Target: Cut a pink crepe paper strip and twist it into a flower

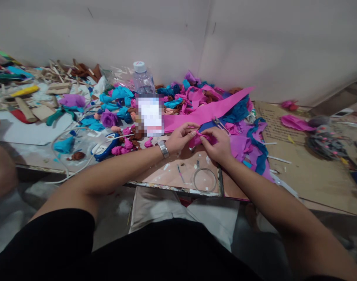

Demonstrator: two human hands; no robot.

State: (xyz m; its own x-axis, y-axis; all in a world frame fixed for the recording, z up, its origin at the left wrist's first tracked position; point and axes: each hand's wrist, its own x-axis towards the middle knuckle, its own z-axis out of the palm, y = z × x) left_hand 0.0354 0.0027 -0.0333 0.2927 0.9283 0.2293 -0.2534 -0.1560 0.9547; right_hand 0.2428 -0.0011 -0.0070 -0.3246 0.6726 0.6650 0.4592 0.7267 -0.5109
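My left hand (182, 139), with a metal watch on its wrist, pinches one side of a small pink crepe paper piece (199, 139). On the other side my right hand (218, 144) closes its thumb and fingers on the same paper. Just beyond my hands lies a long pink crepe paper strip (207, 111), pointing to the upper right. A pair of scissors (221, 125) rests partly behind my right hand. Nearer to me on the table is a ring-shaped roll of thin material (204, 180).
Twisted paper flowers in pink, blue and brown (127, 145) crowd the table's left and back. A clear bottle (143, 80) stands behind a blurred phone screen (151, 116). Pliers (60, 114) and wood scraps lie at left. Cardboard (286, 152) covers the right side.
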